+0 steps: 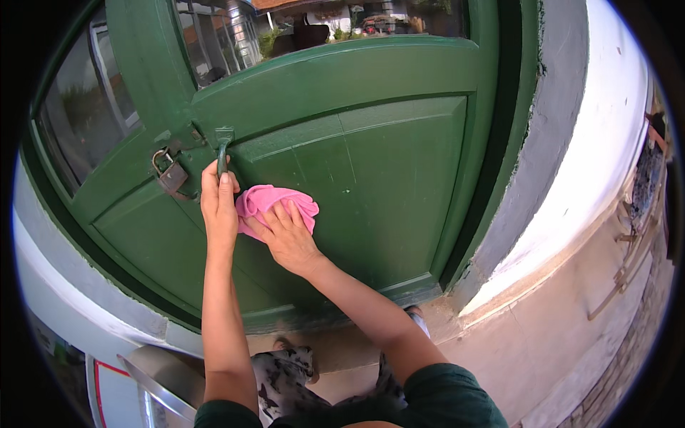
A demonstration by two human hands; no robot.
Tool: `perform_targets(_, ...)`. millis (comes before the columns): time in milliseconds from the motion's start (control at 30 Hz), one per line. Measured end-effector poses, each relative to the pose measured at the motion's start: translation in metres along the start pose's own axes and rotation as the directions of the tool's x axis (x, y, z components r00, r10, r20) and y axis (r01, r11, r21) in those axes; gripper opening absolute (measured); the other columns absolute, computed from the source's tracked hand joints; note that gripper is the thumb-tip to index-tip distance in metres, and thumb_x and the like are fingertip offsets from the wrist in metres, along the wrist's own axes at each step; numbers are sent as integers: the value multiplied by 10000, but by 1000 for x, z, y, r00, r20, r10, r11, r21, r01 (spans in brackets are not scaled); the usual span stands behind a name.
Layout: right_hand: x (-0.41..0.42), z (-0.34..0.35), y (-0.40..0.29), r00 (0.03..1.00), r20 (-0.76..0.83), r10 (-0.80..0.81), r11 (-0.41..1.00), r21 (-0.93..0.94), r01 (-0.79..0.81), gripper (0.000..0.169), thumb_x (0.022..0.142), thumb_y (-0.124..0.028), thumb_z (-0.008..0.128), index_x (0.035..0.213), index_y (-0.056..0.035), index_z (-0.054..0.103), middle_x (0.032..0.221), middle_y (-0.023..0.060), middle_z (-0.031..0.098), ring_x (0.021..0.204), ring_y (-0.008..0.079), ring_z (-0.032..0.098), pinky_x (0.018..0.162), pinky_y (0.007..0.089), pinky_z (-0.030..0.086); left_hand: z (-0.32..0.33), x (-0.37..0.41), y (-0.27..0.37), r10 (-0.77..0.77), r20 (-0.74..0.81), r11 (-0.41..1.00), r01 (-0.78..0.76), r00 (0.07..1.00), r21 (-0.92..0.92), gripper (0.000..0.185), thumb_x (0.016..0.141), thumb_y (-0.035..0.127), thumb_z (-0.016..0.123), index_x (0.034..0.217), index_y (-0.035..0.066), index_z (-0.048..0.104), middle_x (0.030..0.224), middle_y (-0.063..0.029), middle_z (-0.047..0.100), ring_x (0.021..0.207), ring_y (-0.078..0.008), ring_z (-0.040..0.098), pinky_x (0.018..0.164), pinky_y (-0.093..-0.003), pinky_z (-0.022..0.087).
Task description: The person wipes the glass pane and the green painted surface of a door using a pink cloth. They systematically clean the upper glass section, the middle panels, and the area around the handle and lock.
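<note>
My left hand is wrapped around the lower part of the door pull handle, which is painted green like the door. Just to its right, my right hand presses a crumpled pink cloth flat against the lower panel of the green door. The fingers are spread over the cloth. A rusty padlock hangs left of the handle, its shackle through the worn latch hardware area. Thin pale scratches mark the panel above and right of the cloth.
Glass panes fill the door's upper part and reflect the yard. A white and grey wall borders the door on the right. Wooden pieces lie on the concrete floor at right. A metal-edged object stands at lower left.
</note>
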State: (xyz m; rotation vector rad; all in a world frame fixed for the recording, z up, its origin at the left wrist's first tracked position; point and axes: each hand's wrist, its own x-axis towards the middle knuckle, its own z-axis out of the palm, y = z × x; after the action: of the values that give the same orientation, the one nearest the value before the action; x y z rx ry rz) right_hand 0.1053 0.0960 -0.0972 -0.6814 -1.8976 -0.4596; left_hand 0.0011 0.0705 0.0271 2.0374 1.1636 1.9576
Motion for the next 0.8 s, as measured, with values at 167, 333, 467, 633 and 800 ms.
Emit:
perform_targets(167,-2,-22,36,997,-62,34,999,10,-33,574,760,-106,600,1318,-163,476,1275,116,455,1248,358,380,1075,532,239,-4,1,-1,14,15,999,-15,1000,41,307,986,203,424,1199,0,510,774,-17,486,729,-98,452,688,-246,390)
perform_targets(333,-16,-69,95,825,-427,371,907,-23,-420,644,722,-91,604,1340,-69,426,1388,215,367,1300,412,317,1089,580,167,-2,0,0,2,-4,999,-2,1000,42,308,987,191,418,1214,2,503,823,-16,481,761,-105,454,736,-254,392)
perform_targets(467,-37,-113,161,469,-645,604,701,149,-698,649,792,-89,539,1389,36,318,1460,238,285,1346,416,258,1123,509,149,-2,-3,2,-31,-30,995,33,999,94,308,983,185,419,1226,13,502,851,-13,476,770,-108,453,759,-256,393)
perform_targets(633,-46,-108,170,372,-692,619,698,266,-665,632,842,-108,526,1398,64,279,1492,232,236,1390,392,189,1139,459,128,4,-3,8,-61,-57,993,66,997,95,318,979,219,423,1213,22,513,823,-9,474,767,-107,445,755,-260,389)
perform_targets(800,-28,-66,117,610,-596,523,784,55,-618,638,830,-167,565,1394,18,333,1480,289,205,1387,450,146,1119,555,60,8,-2,13,-68,-51,996,71,996,56,302,976,235,429,1181,37,530,774,-3,464,751,-103,436,731,-254,378)
